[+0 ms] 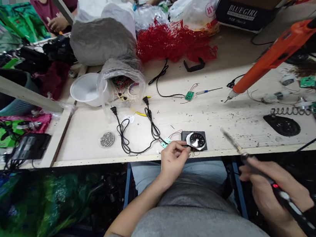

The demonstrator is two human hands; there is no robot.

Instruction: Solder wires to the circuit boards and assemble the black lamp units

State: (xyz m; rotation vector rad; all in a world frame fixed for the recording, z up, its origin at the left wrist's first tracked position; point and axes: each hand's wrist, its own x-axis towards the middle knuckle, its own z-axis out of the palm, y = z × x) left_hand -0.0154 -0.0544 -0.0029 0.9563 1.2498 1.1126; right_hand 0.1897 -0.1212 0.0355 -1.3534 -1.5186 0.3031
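My left hand (174, 158) rests at the near edge of the workbench (210, 117), fingers pinched on a small speaker (196, 141) that sits on a black square piece. Thin red wires run from it to a tiny green circuit board (166, 142). A black power cord (151, 129) is joined to that board. My right hand (274, 192) is below the bench edge on the right, closed round a soldering iron (246, 156). Its tip points up and left, a short way right of the speaker.
An orange electric screwdriver (276, 53) hangs over the right of the bench. Another green board (189, 95), a small screwdriver (209, 91), a dish of screws (107, 139), a white bowl (86, 89), a bag of parts (122, 85) and red netting (172, 40) lie farther back. Other people's hands work beyond.
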